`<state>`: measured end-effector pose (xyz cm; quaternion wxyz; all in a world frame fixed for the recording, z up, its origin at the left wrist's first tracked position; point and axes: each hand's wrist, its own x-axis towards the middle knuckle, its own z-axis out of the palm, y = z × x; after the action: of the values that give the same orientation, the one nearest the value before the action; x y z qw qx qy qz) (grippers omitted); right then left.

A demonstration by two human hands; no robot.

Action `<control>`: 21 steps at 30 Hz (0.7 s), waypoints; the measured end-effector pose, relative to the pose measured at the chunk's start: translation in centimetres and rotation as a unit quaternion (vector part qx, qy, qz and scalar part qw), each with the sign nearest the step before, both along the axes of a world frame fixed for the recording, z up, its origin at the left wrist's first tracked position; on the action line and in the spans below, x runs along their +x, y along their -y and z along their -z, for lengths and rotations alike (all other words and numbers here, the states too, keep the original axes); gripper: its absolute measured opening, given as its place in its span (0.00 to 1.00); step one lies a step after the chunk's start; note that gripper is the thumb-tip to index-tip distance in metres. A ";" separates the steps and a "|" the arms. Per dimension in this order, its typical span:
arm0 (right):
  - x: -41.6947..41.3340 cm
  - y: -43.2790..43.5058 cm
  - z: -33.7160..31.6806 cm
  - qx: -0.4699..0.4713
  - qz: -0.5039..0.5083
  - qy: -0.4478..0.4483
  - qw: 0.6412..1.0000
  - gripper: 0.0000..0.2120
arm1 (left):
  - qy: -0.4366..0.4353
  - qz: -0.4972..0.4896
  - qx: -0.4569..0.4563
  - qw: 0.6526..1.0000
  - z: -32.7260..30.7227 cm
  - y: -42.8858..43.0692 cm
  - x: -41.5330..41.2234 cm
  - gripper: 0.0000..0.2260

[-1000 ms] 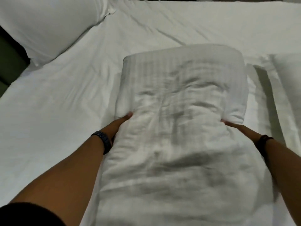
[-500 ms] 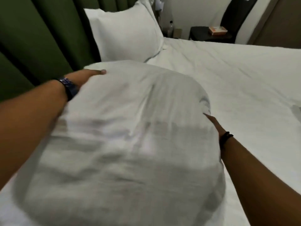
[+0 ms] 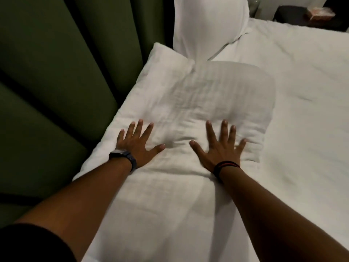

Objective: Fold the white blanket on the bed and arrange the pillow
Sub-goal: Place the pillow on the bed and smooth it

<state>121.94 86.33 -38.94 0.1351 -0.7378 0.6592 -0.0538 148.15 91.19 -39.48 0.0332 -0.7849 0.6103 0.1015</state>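
The folded white blanket (image 3: 204,95) lies on the bed (image 3: 306,114) by its left edge, a thick wrinkled bundle. My left hand (image 3: 136,142) rests flat on its near left part, fingers spread. My right hand (image 3: 221,146) lies flat on its near right part, fingers spread too. Neither hand grips the cloth. A white pillow (image 3: 207,23) stands upright at the head of the bed, just beyond the blanket and touching its far end.
Green padded panels (image 3: 56,82) run along the left side of the bed. A dark bedside table (image 3: 294,17) with a small box (image 3: 321,13) stands at the far right. White sheet spreads to the right of the blanket.
The blanket, carried in the air between both hands, now lies on the bed near the pillow. Both hands have let go of its sides and lie flat on top.
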 end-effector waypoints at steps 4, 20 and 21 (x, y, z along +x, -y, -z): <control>-0.2 0.3 -0.5 -0.008 -0.002 0.003 1.000 0.43 | 0.014 0.000 -0.021 1.000 -0.9 0.7 -0.9 0.46; -33.9 -1.5 -9.2 -0.229 0.285 0.180 0.913 0.32 | -0.315 0.182 -0.177 0.915 -11.8 4.2 -40.1 0.29; -37.9 -2.3 -9.6 -0.234 0.306 0.171 0.907 0.31 | -0.332 0.186 -0.164 0.910 -11.8 3.9 -43.7 0.29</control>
<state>84.02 88.60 -29.38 0.0457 -0.4901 0.7876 -0.3707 104.42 87.32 -27.67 -0.2822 -0.5721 0.7293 0.2472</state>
